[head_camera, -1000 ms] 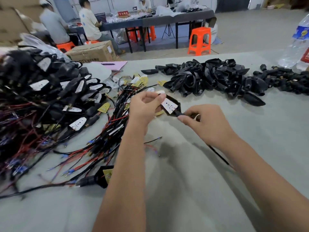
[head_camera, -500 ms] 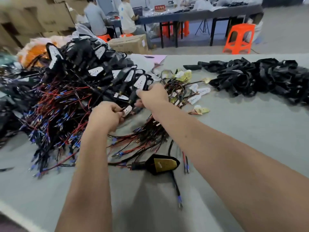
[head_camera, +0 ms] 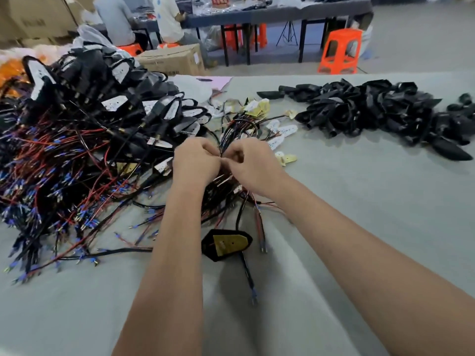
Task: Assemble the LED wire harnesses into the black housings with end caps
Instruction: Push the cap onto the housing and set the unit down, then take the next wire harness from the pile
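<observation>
Met over loose wires (head_camera: 232,140), left hand (head_camera: 196,160) and right hand (head_camera: 253,164) pinching; big finished pile (head_camera: 84,119) heaped, empty housings (head_camera: 365,106) waiting.

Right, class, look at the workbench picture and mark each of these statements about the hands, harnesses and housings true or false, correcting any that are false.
1. Both hands, left hand and right hand, meet at a bundle of wires. True.
2. The empty black housings are piled left of the hands. False: they lie to the right; the big wired pile is on the left.
3. A single housing with a yellow board lies between the forearms. True.
4. The orange stool stands on the workbench. False: it stands on the floor beyond it.
</observation>
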The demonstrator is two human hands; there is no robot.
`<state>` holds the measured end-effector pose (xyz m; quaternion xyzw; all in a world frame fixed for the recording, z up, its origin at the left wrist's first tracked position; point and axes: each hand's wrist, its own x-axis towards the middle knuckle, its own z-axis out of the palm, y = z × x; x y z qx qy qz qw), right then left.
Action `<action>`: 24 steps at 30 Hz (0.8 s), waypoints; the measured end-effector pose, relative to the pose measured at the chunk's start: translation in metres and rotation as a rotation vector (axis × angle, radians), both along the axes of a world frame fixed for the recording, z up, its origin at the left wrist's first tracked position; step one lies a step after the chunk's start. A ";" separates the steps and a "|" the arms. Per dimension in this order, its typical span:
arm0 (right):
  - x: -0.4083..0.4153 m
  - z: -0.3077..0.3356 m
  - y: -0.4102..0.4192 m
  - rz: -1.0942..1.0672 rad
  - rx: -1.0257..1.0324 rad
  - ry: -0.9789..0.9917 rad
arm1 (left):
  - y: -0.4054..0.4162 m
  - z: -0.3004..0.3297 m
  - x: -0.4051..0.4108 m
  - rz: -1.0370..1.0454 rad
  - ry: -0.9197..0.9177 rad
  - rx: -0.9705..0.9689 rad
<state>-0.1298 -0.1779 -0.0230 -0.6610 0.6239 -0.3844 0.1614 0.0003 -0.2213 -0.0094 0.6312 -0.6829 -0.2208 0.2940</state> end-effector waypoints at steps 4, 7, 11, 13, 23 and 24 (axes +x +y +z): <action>-0.033 0.003 0.030 0.043 0.116 0.167 | 0.008 -0.006 -0.020 -0.091 -0.010 0.028; -0.028 0.008 0.046 0.292 0.261 0.111 | 0.010 -0.007 -0.024 -0.081 0.036 0.010; -0.026 -0.003 0.039 0.038 0.037 0.123 | 0.013 -0.007 -0.034 -0.099 0.028 -0.005; -0.036 -0.011 0.032 -0.180 0.084 0.150 | 0.015 -0.008 -0.042 -0.125 -0.007 -0.018; -0.055 -0.026 0.009 -0.244 0.238 0.179 | 0.026 -0.008 -0.075 -0.210 -0.305 0.064; -0.061 -0.028 0.011 -0.276 0.188 0.058 | 0.026 -0.007 -0.075 -0.212 -0.291 0.071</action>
